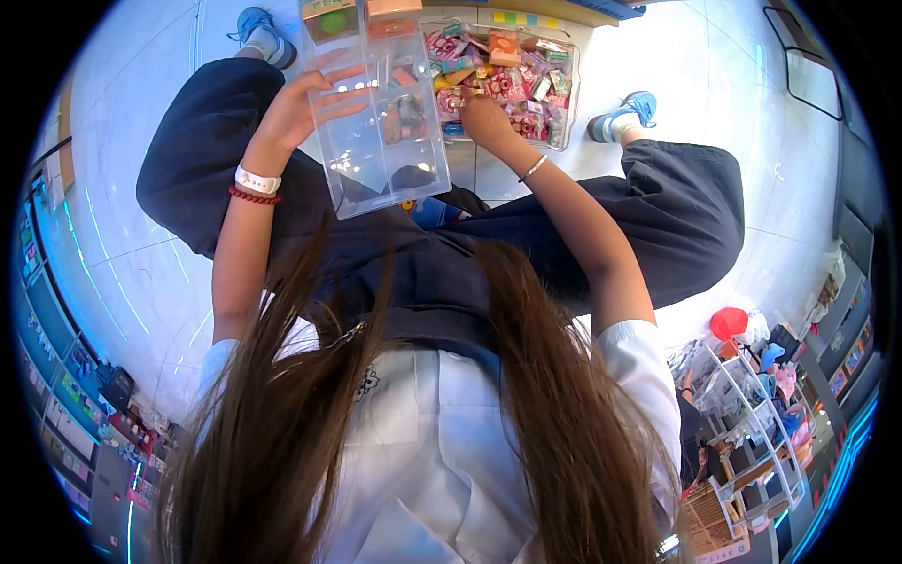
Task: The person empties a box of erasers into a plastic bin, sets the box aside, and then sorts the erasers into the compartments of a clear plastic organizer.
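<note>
My left hand (299, 111) grips a clear plastic divided box (362, 179) at its left side, its fingers showing through the see-through wall. The box is tilted over my lap. A small box with a green round shape (331, 23) and an orange-pink box (395, 19) sit at its far end, with a few small pieces in the right-hand compartments. My right hand (485, 120) is down in a clear bin (569, 127) full of small colourful packets (512, 85). Its fingers are curled among the packets; what they hold, if anything, is hard to make out.
My crossed legs in dark trousers (658, 216) flank the bin on the pale tiled floor (122, 188). A shelf edge (583, 11) lies beyond the bin. At the lower right stands a white rack (752, 423) with goods; shelves (56, 376) line the left.
</note>
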Demonstrator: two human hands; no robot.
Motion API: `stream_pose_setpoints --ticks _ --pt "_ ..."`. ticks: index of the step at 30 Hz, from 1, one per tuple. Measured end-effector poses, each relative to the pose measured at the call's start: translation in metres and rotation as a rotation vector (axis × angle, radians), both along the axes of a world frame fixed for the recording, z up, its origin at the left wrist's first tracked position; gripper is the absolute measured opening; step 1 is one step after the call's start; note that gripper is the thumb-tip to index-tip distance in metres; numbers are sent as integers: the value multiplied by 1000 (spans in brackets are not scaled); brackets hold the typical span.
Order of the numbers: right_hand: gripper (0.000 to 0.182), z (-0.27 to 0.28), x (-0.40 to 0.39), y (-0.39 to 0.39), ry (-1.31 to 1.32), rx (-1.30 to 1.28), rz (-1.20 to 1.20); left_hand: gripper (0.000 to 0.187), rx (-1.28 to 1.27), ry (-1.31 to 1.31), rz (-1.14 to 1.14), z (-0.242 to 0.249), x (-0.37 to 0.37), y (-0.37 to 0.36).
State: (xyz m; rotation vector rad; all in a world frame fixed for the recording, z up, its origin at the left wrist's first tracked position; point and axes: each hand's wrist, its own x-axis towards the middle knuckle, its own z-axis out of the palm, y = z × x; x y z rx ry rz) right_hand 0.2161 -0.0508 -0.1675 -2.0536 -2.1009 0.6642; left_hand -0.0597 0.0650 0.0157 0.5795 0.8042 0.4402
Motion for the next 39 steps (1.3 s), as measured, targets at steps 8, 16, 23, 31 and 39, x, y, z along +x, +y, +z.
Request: stream_pose_setpoints --ticks 8,16,23,31,39 --pt "33 -20 -13 36 517 4 -404 57 2 37 27 6 3 1" --pt "38 -34 -40 50 403 77 -919 57 -17 0 26 1 2 2" --pt "25 24 27 16 895 -473 -786 58 -15 9 12 3 5 0" --pt "20 185 82 8 1022 -558 -647 48 -47 -43 4 2 21 -12" --pt "27 245 71 31 1898 -389 -472 55 -84 -22 -104 -26 43 -30"
